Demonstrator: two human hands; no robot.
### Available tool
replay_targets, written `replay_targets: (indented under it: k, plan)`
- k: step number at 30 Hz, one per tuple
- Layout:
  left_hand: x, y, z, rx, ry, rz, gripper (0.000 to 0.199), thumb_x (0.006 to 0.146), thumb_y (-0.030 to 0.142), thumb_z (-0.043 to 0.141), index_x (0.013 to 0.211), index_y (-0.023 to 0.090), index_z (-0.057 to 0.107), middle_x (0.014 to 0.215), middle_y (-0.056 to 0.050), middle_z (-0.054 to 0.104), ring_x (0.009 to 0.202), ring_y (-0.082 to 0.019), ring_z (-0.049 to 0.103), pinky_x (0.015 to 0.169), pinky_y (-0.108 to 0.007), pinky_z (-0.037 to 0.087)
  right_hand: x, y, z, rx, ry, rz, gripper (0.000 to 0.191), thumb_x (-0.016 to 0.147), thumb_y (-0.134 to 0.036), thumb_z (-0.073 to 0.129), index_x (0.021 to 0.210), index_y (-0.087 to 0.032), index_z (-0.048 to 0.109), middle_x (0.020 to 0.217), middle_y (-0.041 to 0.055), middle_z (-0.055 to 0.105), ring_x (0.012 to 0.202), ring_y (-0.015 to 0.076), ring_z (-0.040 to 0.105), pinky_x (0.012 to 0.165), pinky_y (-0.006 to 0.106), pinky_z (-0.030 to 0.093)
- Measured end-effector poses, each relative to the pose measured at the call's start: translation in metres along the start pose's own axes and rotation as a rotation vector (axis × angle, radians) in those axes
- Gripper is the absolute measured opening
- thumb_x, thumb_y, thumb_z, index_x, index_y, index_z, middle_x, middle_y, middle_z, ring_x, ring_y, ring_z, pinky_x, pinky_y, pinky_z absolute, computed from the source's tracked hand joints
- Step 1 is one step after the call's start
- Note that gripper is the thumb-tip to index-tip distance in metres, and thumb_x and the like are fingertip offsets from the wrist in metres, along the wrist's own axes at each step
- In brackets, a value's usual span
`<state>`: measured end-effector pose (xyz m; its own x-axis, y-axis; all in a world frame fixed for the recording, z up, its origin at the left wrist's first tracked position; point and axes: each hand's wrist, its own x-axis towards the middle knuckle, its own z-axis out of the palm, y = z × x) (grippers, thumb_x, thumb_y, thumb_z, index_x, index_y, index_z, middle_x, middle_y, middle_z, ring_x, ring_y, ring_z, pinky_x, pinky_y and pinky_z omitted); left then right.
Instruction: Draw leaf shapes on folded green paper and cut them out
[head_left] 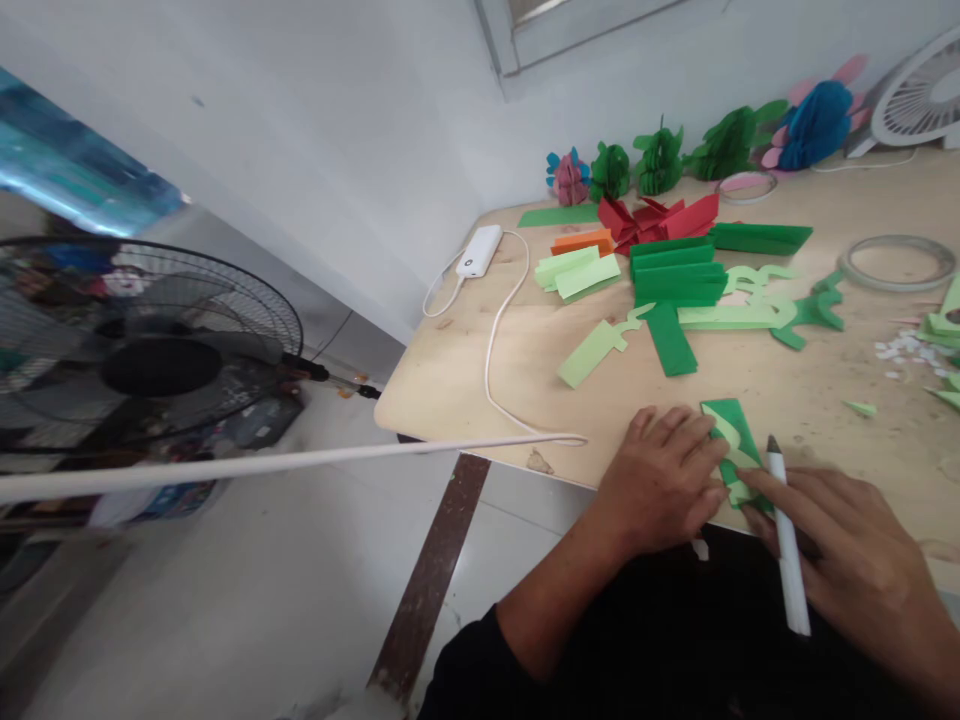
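Note:
My left hand (664, 480) lies flat near the table's front edge, its fingertips pressing on a folded piece of dark green paper (741, 415). A light green paper cutout (727, 430) with a wavy edge lies on top of that paper. My right hand (851, 540) holds a white marker (787, 560) between its fingers. The marker's dark tip points up and away from the paper. My right index fingertip touches the lower part of the cutout, and the right thumb is at the paper's lower edge. Part of the dark green paper is hidden under my hands.
Folded dark green strips (679, 272), red paper (660, 220) and light green pieces (589, 352) lie further back. Paper honeycomb figures (660, 165) stand by the wall. A tape roll (896, 262) lies right. A white cable (491, 350) runs from a power bank (480, 250). A black fan (157, 350) stands left.

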<state>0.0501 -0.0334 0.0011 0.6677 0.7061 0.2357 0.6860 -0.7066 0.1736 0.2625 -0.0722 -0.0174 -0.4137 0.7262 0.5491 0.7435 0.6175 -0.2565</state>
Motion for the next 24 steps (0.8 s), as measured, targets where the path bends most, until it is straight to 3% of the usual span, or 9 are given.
replay_targets:
  k: [7,24]
  plan:
    - [-0.0003,0.0005,-0.0004,-0.001,-0.009,0.004,0.042,0.100,0.036,0.039,0.135,0.020,0.056,0.153,-0.002,0.048,0.139,-0.027,0.039,0.114,-0.049,0.033,-0.0011,0.0016,0.0011,-0.030,-0.009,-0.053,0.060,0.087,-0.023,0.063,0.145,-0.025,0.049,0.097,0.0083,0.073,0.091,0.0275,0.066,0.076,0.042,0.048]
    - [-0.0007,0.0026,-0.0002,0.017,-0.016,-0.014,0.042,0.099,0.037,0.042,0.135,0.019,0.055,0.150,-0.006,0.050,0.142,-0.026,0.036,0.117,-0.049,0.030,-0.0028,0.0046,0.0021,-0.039,-0.019,-0.070,0.040,0.089,-0.026,0.060,0.129,-0.022,0.058,0.098,0.0085,0.072,0.093,0.0264,0.064,0.078,0.040,0.046]
